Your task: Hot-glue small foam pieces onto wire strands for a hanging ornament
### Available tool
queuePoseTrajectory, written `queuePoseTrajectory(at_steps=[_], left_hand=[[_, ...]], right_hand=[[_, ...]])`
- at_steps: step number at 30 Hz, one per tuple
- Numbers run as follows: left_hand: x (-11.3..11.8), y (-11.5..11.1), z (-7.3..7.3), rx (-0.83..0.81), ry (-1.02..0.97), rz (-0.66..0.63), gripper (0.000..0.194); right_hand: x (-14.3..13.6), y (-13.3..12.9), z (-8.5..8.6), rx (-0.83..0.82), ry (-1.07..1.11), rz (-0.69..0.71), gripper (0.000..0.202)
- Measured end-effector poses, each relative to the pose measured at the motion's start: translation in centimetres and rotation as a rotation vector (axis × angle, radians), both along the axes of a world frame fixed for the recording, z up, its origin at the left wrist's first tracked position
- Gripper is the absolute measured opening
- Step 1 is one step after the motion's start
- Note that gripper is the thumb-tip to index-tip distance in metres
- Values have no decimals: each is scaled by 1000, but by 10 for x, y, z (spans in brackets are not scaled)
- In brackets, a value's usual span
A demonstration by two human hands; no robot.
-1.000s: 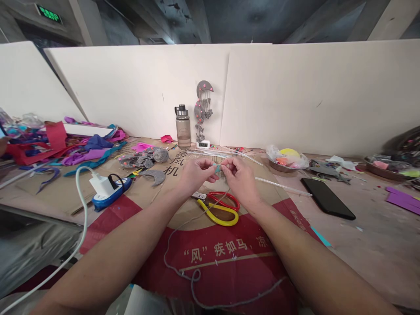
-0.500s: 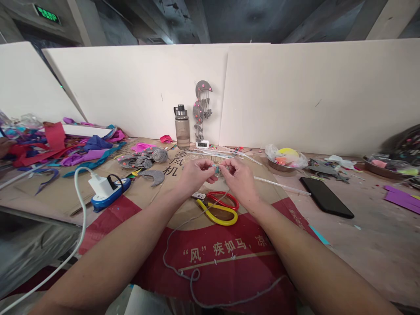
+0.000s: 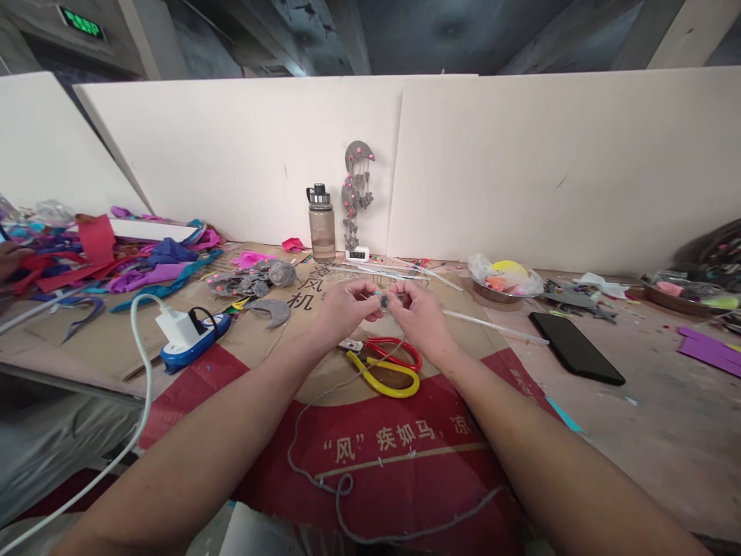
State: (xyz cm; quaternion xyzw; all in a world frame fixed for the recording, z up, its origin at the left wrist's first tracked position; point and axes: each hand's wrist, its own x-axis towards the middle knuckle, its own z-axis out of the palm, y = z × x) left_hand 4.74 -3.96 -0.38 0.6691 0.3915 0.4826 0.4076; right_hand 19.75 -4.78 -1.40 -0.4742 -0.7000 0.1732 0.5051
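My left hand (image 3: 349, 310) and my right hand (image 3: 421, 315) meet above the cardboard, fingertips pinched together. Between them sits a small grey-and-teal piece (image 3: 383, 300), mostly covered by fingers, so its kind cannot be made out. Grey yarn (image 3: 341, 384) runs down from the fingers of my right hand and loops loosely over the red print toward the front edge. Below both hands lie scissors (image 3: 399, 384) with one yellow and one red handle, blades pointing left. A grey felt crescent (image 3: 272, 312) rests left of my left hand, near a ball of grey yarn (image 3: 282, 272).
A bottle (image 3: 322, 232) and a small digital clock (image 3: 357, 254) stand at the back by a hanging grey moon ornament (image 3: 359, 158). On the left are a blue power strip (image 3: 194, 347) and fabric strips (image 3: 167, 255). A phone (image 3: 576, 347) and a bowl (image 3: 503, 292) lie right.
Both hands stay in nearly the same place. The fingers of my right hand have shifted slightly around the small piece, and the yarn below has hardly moved.
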Motion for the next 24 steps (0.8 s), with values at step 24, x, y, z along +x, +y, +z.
queuePoseTrajectory(at_steps=[24], left_hand=[[-3, 6, -5, -9, 51, -24, 17]], right_hand=[[8, -3, 0, 171, -165, -58, 15]])
